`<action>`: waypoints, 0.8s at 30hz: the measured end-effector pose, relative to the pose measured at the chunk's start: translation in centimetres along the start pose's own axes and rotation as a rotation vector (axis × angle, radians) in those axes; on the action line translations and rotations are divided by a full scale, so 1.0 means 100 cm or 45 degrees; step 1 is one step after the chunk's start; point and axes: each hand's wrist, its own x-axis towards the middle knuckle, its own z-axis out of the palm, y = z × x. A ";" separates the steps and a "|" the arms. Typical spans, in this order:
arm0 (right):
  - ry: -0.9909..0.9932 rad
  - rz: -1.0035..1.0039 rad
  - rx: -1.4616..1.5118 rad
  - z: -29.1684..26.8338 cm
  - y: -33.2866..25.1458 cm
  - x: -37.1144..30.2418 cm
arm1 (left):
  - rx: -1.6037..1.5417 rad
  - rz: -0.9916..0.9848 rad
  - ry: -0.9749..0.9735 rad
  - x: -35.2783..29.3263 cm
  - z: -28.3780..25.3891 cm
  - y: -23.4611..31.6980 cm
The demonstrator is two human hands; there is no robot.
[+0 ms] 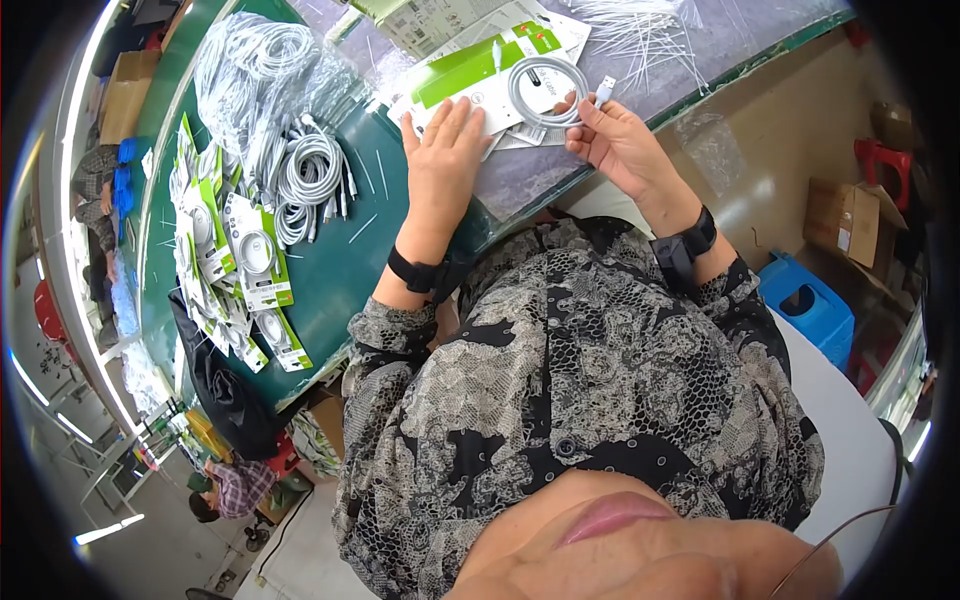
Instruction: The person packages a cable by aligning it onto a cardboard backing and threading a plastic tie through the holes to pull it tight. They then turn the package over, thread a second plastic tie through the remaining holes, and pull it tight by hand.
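Grip of the right hand (615,140): thumb and fingers pinch the right edge of a ring-shaped, pale-grey coiled cable (516,95), its white plug with a metal tip (604,88) pointing up just beside the fingertips. From where I stand, the coil is over white-and-green cardboard packaging cards (455,88) at the worktop's (520,195) near edge; I can't tell whether it touches them. Dark lettering marks the cards' white areas, some of it seen through the coil; most is too small to make out.

Palm down, the left hand (443,150) lies released on the cards' left part, fingers stretched forward and slightly apart. Both forearms reach forward, the right wrist bent inward, and 2 black wristbands (415,272) circle the wrists. Left of them, printed green-and-white cards with white cable coils (258,252) lie heaped beside loose grey cables (310,175).
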 end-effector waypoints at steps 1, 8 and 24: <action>-0.009 0.048 -0.023 0.004 0.000 -0.005 | -0.004 0.068 0.042 -0.001 -0.001 0.002; -0.081 0.156 -0.063 0.025 0.008 -0.025 | -0.078 0.364 0.197 -0.003 -0.018 0.013; -0.025 -0.449 -0.261 0.039 0.000 -0.023 | -1.540 -0.430 -0.495 -0.010 -0.027 0.063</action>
